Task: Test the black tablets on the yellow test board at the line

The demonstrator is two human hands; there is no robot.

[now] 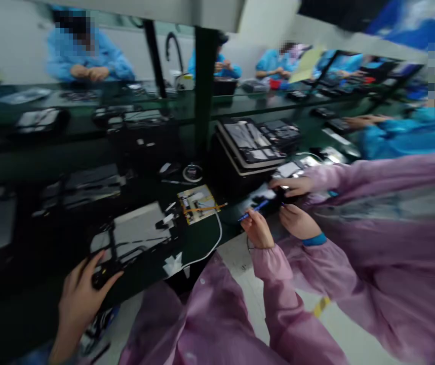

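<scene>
My left hand is at the near left end of an opened flat electronic device, which has pale grey panels and black strips. Its thumb and fingers are spread around the dark corner and appear to touch it. To the right, my right hand is raised at the table edge, its fingertips closed on a slim blue pen-like tool. Blur hides the tool's exact kind. Between my hands, a yellow-edged card lies on the dark table, with an orange strip across it.
A white cable curves along the table edge to a crumpled white scrap. Stacked trays of parts stand behind. Close on my right, a pink-sleeved co-worker's hands work. Blue-clad people sit opposite, beyond a dark post.
</scene>
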